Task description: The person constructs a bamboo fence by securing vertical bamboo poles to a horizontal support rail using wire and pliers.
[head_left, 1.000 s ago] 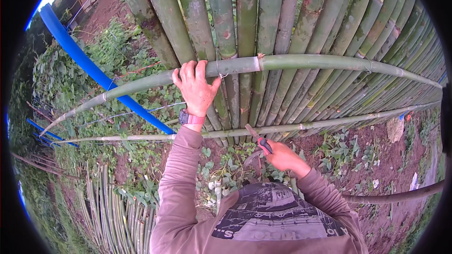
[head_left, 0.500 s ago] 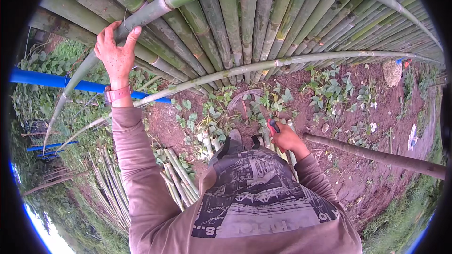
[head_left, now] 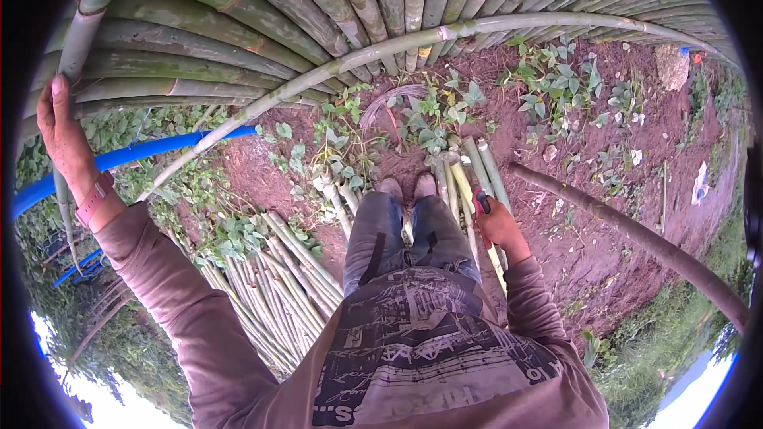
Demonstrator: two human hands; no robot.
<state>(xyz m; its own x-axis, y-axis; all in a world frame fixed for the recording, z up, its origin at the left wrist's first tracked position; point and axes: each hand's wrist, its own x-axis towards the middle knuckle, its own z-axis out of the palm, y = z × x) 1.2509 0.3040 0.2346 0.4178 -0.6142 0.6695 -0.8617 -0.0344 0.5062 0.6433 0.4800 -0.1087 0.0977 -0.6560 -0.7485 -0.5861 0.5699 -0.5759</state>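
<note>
At the far left, my left hand (head_left: pixel 67 143) is against the upper curved bamboo pole (head_left: pixel 83 28), with its thumb and fingers about it. Part of that grip is hidden by the hand itself. My right hand (head_left: pixel 498 222) is low by my right leg, closed round a hand tool with red and black handles (head_left: pixel 481 203); its working end cannot be made out. Under the left hand's pole, a second long bamboo rail (head_left: pixel 362 56) crosses the row of upright green bamboo poles (head_left: pixel 389 0).
Cut bamboo lengths (head_left: pixel 294 262) lie on the ground at my left, and more (head_left: pixel 469 167) beside my right leg. A blue pipe (head_left: pixel 135 151) runs at the left. A coil of wire (head_left: pixel 393 103) lies ahead of my feet, and a brown pole (head_left: pixel 628 230) slants at the right.
My view has tilted down and shifted, showing my legs and shoes. My left hand has moved left and lower along the upper pole. The right hand still holds the red-and-black-handled tool.
</note>
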